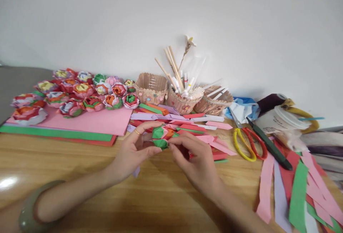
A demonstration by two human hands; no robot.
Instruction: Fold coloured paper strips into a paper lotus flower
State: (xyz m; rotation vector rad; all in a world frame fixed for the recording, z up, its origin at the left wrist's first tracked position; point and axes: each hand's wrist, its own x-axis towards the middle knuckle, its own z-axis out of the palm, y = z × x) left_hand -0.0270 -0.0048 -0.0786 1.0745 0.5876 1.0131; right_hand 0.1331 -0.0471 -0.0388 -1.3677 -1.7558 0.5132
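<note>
My left hand (136, 150), with a ring on one finger and a bangle at the wrist, holds a small folded paper flower (160, 142) between thumb and fingers. The flower shows green, pink and orange petals and is held above the wooden table. My right hand (193, 156) pinches the flower's right edge with thumb and forefinger. Behind both hands lies a pile of folded paper strips (187, 120) in red, pink, lilac, white and green.
Finished paper flowers (92, 103) sit on pink sheets (112, 118) at the left. Decorated baskets (152, 92) stand by the wall, one with sticks and markers. Scissors (250, 147), a green-handled tool (270, 147), a white tub (281, 120) and loose strips (298, 190) are at the right.
</note>
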